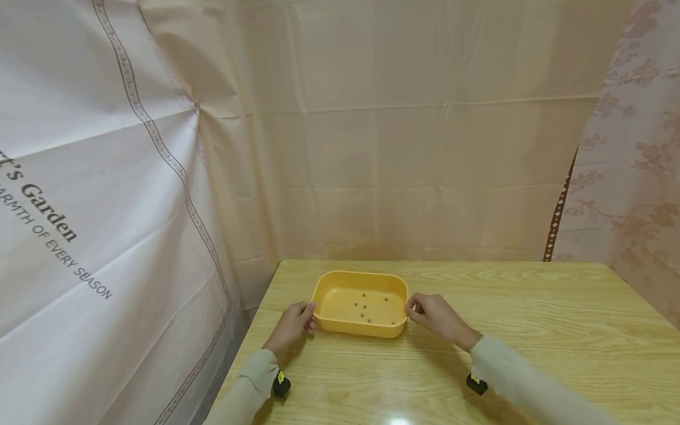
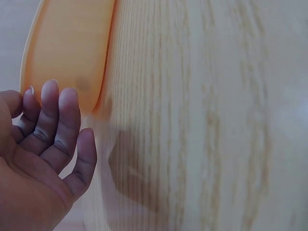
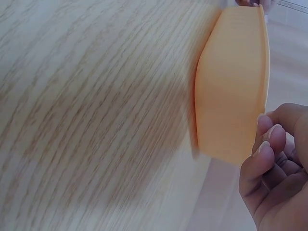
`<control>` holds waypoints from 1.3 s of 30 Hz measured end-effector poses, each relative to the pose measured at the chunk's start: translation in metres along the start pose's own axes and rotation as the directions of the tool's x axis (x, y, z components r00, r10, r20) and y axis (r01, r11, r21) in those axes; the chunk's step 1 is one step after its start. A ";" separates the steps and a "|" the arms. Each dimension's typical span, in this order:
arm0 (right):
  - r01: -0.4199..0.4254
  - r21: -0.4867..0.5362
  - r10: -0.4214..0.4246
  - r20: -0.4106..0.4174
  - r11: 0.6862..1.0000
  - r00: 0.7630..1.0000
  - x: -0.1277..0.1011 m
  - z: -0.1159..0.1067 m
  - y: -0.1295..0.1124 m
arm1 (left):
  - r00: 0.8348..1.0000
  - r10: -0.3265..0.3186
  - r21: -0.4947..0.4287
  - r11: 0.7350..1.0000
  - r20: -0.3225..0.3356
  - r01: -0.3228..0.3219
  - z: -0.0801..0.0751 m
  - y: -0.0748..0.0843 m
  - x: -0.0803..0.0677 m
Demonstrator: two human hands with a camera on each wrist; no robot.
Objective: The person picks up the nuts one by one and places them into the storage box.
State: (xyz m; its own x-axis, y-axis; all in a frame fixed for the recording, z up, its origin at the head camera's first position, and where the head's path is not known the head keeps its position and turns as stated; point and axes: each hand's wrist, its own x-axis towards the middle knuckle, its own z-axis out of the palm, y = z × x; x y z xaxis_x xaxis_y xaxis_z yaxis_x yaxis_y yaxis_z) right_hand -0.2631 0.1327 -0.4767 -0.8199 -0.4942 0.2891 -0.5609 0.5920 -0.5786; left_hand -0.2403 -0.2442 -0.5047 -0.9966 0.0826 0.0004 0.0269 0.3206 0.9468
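A yellow-orange plastic tray (image 1: 321, 295) sits on the wooden table (image 1: 531, 330) with several small dark bits on its floor. My left hand (image 1: 296, 323) is at the tray's left end. In the left wrist view its fingers (image 2: 57, 120) are nearly straight and lie against the tray's (image 2: 67, 48) end wall. My right hand (image 1: 431, 313) is at the tray's right end. In the right wrist view its curled fingers (image 3: 264, 139) and thumb meet at the corner of the tray's (image 3: 231, 91) rim.
Cream cloth curtains (image 1: 398, 130) hang behind and to the left of the table. The table's left edge (image 1: 249, 330) runs just beside my left hand. Bare wood stretches to the right of the tray.
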 end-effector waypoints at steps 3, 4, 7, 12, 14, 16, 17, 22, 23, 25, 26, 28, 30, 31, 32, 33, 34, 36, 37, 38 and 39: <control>0.019 -0.001 -0.019 -0.002 1.000 1.000 -0.001 0.001 -0.001 | 1.000 0.000 0.002 1.000 0.001 0.000 0.000 0.000 0.001; 0.027 -0.002 -0.027 -0.002 1.000 1.000 -0.001 0.001 -0.001 | 1.000 0.001 0.005 1.000 0.000 -0.001 0.001 0.000 0.001; 0.046 -0.007 -0.046 -0.001 0.999 0.999 -0.001 0.002 -0.001 | 1.000 0.000 0.013 1.000 -0.002 0.000 0.001 0.000 0.001; 0.070 -0.009 -0.070 0.024 0.997 0.997 -0.002 0.002 -0.001 | 1.000 -0.009 0.009 1.000 0.000 0.009 0.002 -0.001 0.001; 0.083 -0.006 -0.083 0.038 0.996 0.996 -0.002 0.001 -0.001 | 1.000 -0.013 0.001 1.000 0.001 0.013 0.002 -0.001 0.001; 0.095 -0.006 -0.095 0.051 0.995 0.994 -0.002 0.001 0.000 | 1.000 -0.009 0.004 1.000 0.002 0.009 0.002 -0.002 0.001; 0.100 -0.005 -0.099 0.055 0.995 0.994 -0.002 0.001 0.000 | 1.000 -0.010 0.006 1.000 0.002 0.010 0.001 -0.002 0.002; 0.104 0.001 -0.104 0.061 0.995 0.993 -0.005 -0.001 0.003 | 1.000 0.000 0.009 1.000 0.014 -0.001 0.003 -0.002 0.005; 0.103 0.005 -0.103 0.064 0.995 0.993 -0.005 -0.001 0.003 | 1.000 0.003 0.007 1.000 0.017 -0.003 0.003 -0.003 0.006; 0.100 0.008 -0.100 0.071 0.995 0.992 -0.007 -0.002 0.003 | 1.000 0.006 0.002 1.000 0.023 -0.006 0.004 -0.004 0.006; 0.098 0.009 -0.098 0.075 0.995 0.992 -0.008 -0.002 0.003 | 1.000 0.007 -0.001 1.000 0.026 -0.007 0.004 -0.004 0.006; 0.094 0.015 -0.095 0.083 0.995 0.992 -0.010 -0.003 0.003 | 1.000 0.008 -0.007 1.000 0.031 -0.008 0.005 -0.005 0.007; 0.094 0.017 -0.095 0.083 0.995 0.992 -0.011 -0.005 0.003 | 0.999 0.009 -0.007 1.000 0.033 -0.009 0.006 -0.004 0.007; 0.093 0.017 -0.094 0.080 0.996 0.992 -0.012 -0.005 0.003 | 0.999 0.013 -0.008 1.000 0.036 -0.012 0.006 -0.004 0.007; 0.093 0.017 -0.094 0.077 0.996 0.993 -0.013 -0.006 0.003 | 0.999 0.013 -0.004 1.000 0.036 -0.013 0.006 -0.004 0.008; 0.090 0.018 -0.091 0.074 0.996 0.993 -0.013 -0.007 0.003 | 0.999 0.015 0.000 1.000 0.038 -0.015 0.007 -0.004 0.008; 0.086 0.018 -0.087 0.070 0.996 0.994 -0.014 -0.007 0.004 | 0.999 0.017 0.001 1.000 0.040 -0.017 0.007 -0.003 0.009; 0.071 0.015 -0.071 0.059 0.997 0.996 -0.015 -0.008 0.004 | 0.999 0.027 0.008 1.000 0.045 -0.028 0.007 -0.004 0.009; 0.061 0.014 -0.062 0.051 0.998 0.997 -0.016 -0.009 0.004 | 0.999 0.026 0.008 1.000 0.047 -0.026 0.007 -0.004 0.010; 0.049 0.006 -0.049 0.040 0.999 0.998 -0.018 -0.010 0.005 | 0.998 0.026 0.009 1.000 0.052 -0.026 0.007 -0.004 0.011; 0.035 -0.001 -0.035 0.030 0.999 0.999 -0.020 -0.011 0.005 | 0.998 0.023 0.010 1.000 0.056 -0.024 0.008 -0.004 0.012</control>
State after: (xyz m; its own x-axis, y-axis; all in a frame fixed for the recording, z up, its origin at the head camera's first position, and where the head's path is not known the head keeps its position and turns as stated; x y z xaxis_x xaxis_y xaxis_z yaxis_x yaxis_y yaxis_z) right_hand -0.2513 0.1528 -0.4769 -0.7958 -0.5335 0.2865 -0.5896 0.5746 -0.5676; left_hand -0.2513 -0.2370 -0.5107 -0.9898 0.1425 0.0047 0.0517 0.3276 0.9434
